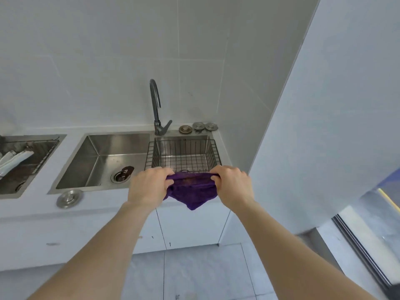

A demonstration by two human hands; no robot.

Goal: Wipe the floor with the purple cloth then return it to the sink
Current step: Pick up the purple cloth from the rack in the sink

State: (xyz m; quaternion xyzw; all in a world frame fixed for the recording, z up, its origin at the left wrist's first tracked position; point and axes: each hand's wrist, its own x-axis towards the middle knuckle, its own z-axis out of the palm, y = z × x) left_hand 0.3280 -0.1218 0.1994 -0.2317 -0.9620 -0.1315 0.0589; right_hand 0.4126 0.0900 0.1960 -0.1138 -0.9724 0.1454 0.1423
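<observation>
The purple cloth (191, 190) hangs stretched between both hands, its lower corner drooping in front of the white counter edge. My left hand (149, 185) grips its left end and my right hand (232, 184) grips its right end. Both hands are at the front rim of the steel sink (97, 161), just before the wire basket (184, 152) that sits in the sink's right part. Pale floor tiles (194, 273) show below, between my forearms.
A grey tap (157, 109) rises behind the sink, with round metal stoppers (198, 127) beside it. A metal lid (69, 198) lies on the counter front left. A second sink (23, 163) holding a white cloth is at far left. A white wall panel (324, 126) stands on the right.
</observation>
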